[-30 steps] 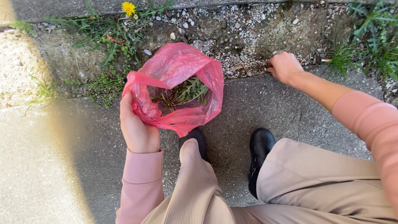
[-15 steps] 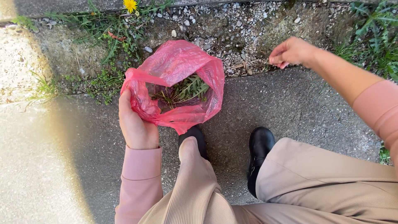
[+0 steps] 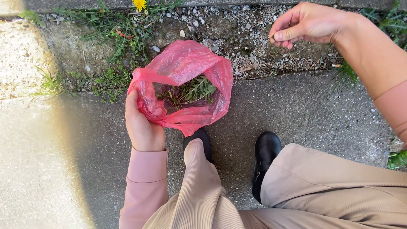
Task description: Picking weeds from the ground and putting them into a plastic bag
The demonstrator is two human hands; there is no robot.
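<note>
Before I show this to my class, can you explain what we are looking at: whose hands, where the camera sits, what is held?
The one view comes from a camera worn on a person's head, looking down. The left hand grips a red plastic bag held open, with pulled green weeds inside. The right hand hangs above the gravel strip, fingertips pinched together; whether anything sits between them is too small to tell. Below are black shoes on grey pavement. A yellow dandelion grows at the top.

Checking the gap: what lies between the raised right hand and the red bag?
Head view: only gravel on the ground between right hand and red bag.
</note>
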